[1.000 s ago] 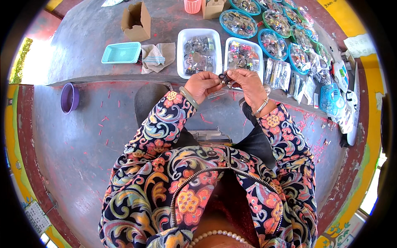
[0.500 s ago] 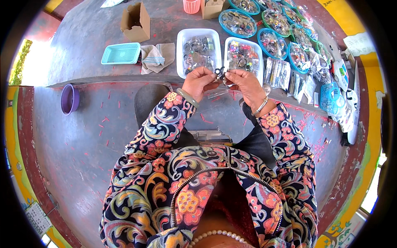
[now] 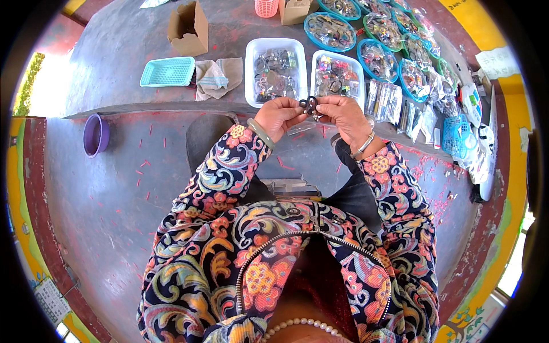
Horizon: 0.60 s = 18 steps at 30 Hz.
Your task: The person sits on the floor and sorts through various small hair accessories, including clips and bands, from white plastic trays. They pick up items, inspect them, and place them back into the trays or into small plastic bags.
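Note:
Just above the platform's near edge, my left hand (image 3: 279, 117) and my right hand (image 3: 346, 118) meet with fingertips pinched. Between them is a small black looped item (image 3: 309, 105); its exact kind is too small to make out. Both hands are closed on it, thumbs toward each other. Right behind my left hand stands a white tray (image 3: 249, 71) of small bagged goods. Another white tray (image 3: 361, 74), holding colourful bagged pieces, is behind my right hand.
Several round baskets (image 3: 309, 35) of bagged goods fill the far right. Plastic-wrapped packs (image 3: 382, 102) lie right of the trays. A turquoise basket (image 3: 167, 72), grey cloth (image 3: 219, 79) and cardboard box (image 3: 189, 28) are at left. A purple basin (image 3: 96, 136) stands lower left.
The black item has turned between my fingers, and its loops now sit more upright. My right hand has shifted slightly; my left stays nearly in place.

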{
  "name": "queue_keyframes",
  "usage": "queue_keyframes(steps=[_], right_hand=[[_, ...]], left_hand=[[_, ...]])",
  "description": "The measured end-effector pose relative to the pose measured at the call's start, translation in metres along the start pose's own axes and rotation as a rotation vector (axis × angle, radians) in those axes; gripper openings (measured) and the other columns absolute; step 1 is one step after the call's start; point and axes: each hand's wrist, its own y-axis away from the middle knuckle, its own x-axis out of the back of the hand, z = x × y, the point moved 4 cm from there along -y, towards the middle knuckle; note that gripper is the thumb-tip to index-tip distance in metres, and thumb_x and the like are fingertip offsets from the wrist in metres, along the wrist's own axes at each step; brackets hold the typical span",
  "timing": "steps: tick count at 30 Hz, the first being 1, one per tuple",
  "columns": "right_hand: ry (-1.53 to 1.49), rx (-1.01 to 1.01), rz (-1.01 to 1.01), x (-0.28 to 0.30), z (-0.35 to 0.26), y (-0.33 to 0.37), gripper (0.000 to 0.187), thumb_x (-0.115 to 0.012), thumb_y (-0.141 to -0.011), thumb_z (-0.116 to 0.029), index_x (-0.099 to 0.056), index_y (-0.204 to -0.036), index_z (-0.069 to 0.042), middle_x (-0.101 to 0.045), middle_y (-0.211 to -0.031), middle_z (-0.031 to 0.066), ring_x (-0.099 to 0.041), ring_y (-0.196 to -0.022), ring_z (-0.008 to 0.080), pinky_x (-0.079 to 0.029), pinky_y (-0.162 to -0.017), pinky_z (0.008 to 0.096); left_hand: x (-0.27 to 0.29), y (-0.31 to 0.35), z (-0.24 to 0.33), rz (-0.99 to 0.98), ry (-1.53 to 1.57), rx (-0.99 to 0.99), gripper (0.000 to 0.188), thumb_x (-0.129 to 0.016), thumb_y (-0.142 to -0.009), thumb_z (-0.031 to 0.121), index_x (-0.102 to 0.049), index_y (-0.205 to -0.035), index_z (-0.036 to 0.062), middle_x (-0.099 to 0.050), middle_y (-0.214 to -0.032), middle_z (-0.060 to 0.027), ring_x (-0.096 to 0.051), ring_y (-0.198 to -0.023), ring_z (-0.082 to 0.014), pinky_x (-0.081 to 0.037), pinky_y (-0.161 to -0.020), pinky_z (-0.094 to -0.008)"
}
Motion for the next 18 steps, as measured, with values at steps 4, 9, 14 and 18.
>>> queue_keyframes(steps=[4, 9, 14, 18], right_hand=[[0.025, 0.005, 0.008, -0.0026, -0.009, 0.0039, 0.016, -0.059, -0.075, -0.006, -0.061, -0.088, 0.004, -0.061, -0.074, 0.0042, -0.055, -0.063, 0.0088, -0.044, -0.058, 0.0192], [0.062, 0.034, -0.002, -0.0013, -0.0106, 0.0038, 0.015, -0.06, -0.075, -0.007, -0.062, -0.086, 0.004, -0.061, -0.073, 0.0039, -0.054, -0.062, 0.0084, -0.043, -0.057, 0.0194], [0.063, 0.05, 0.002, 0.001, -0.0082, 0.003, 0.014, -0.061, -0.075, -0.007, -0.063, -0.087, 0.001, -0.061, -0.074, 0.0028, -0.054, -0.063, 0.008, -0.041, -0.058, 0.0197], [0.003, 0.093, 0.05, 0.0004, -0.0044, 0.0027, 0.014, -0.06, -0.076, -0.005, -0.063, -0.088, 0.0, -0.061, -0.075, 0.0024, -0.054, -0.066, 0.0078, -0.041, -0.059, 0.019]], left_hand=[[-0.0013, 0.0008, 0.0003, -0.052, 0.018, -0.016, 0.005, -0.051, -0.079, -0.005, -0.052, -0.084, -0.0029, -0.055, -0.086, -0.0086, -0.059, -0.078, -0.0173, -0.051, -0.073, -0.0228], [-0.0045, 0.0017, 0.0013, -0.11, 0.009, -0.023, 0.007, -0.05, -0.081, -0.004, -0.053, -0.085, -0.0003, -0.056, -0.087, -0.0066, -0.058, -0.08, -0.0162, -0.05, -0.076, -0.0237], [-0.0046, 0.0025, 0.0026, -0.07, 0.026, -0.016, 0.009, -0.05, -0.08, -0.004, -0.055, -0.087, -0.0006, -0.058, -0.088, -0.0077, -0.059, -0.081, -0.0174, -0.05, -0.076, -0.0251], [-0.0057, 0.0027, 0.0033, -0.041, 0.045, -0.009, 0.008, -0.051, -0.08, -0.005, -0.054, -0.086, -0.0025, -0.058, -0.088, -0.0099, -0.06, -0.08, -0.0192, -0.051, -0.075, -0.0252]])
